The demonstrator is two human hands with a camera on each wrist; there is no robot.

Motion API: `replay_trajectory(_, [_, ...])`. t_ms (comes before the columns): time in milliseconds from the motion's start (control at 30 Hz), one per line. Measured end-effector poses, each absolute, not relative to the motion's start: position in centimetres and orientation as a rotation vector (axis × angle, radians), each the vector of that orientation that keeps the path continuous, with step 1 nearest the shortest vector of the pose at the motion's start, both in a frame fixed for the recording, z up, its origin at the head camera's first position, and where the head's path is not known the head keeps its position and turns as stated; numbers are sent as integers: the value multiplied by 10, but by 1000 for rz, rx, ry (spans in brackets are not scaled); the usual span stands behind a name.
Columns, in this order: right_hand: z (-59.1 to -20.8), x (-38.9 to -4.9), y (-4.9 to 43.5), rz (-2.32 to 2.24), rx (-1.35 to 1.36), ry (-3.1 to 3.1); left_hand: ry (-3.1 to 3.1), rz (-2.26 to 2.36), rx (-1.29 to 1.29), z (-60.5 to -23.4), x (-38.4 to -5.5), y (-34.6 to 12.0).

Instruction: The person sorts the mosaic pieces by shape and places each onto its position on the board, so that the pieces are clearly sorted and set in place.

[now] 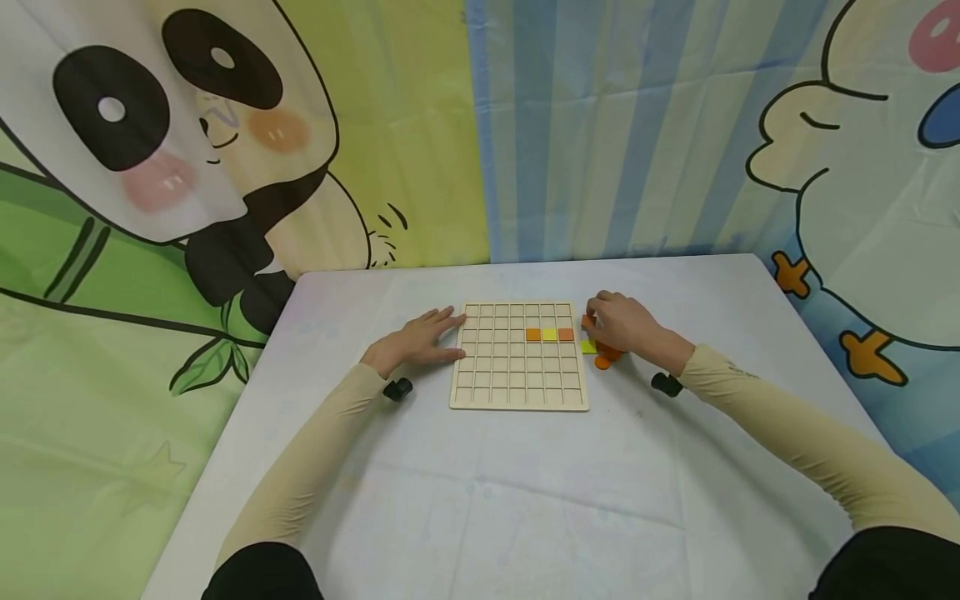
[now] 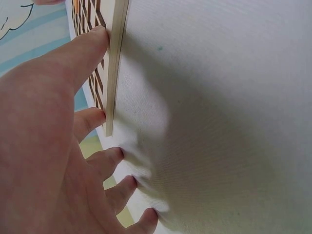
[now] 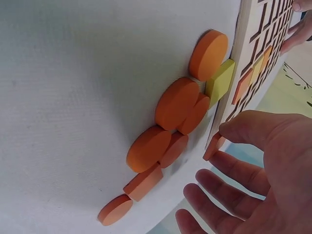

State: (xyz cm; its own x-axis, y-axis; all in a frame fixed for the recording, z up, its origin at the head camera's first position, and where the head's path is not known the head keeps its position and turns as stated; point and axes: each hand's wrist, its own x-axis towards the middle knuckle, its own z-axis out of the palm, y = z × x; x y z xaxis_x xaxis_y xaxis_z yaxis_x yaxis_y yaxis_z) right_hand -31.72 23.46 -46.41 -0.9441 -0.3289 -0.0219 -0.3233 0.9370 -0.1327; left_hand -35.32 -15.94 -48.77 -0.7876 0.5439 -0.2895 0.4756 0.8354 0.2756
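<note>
A pale wooden grid board (image 1: 495,375) lies on the white table. My left hand (image 1: 420,340) is at its left edge, fingers spread; in the left wrist view the thumb and index fingertip touch the board's rim and the other fingertips rest on the cloth. Beyond the right edge, my right hand (image 3: 265,170) pinches a small orange block (image 3: 213,146) between thumb and index finger. Three square blocks sit in one row of the grid: an orange block (image 1: 533,335), a yellow block (image 1: 550,335) and a darker orange block (image 1: 566,335).
Beside the board's right edge lie a yellow square block (image 3: 220,83), several orange round pieces (image 3: 178,103) and an orange angular block (image 3: 143,182). A cartoon panda curtain (image 1: 405,125) and a blue striped curtain (image 1: 600,125) hang behind the table (image 1: 525,500).
</note>
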Motion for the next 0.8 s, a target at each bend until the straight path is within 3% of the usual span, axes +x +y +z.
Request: replay_trajectory(800, [-462, -317, 221, -214, -673, 3055, 2662, 280, 758, -486, -352, -158])
